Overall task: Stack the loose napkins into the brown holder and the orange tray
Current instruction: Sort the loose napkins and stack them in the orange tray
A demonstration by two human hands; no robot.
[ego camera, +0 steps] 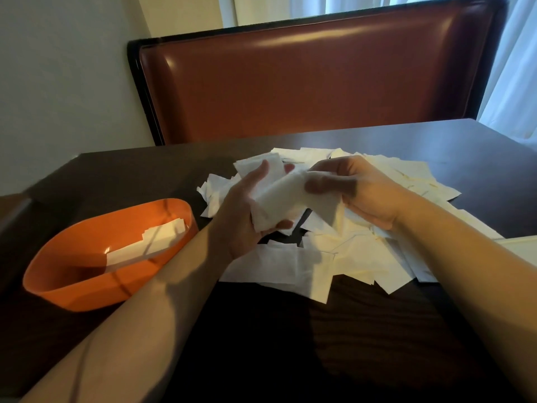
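Napkins (286,199) mid-gather — left hand (247,216) grips the bunch, right hand (354,190) fingers pinch its end (heap remains mid-desk). Next, probably: square it, drop into orange tray (72,292) at left edge.

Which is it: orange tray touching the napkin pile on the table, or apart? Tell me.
Apart. The head view shows a strip of dark table between the orange tray and the nearest edge of the napkin pile.
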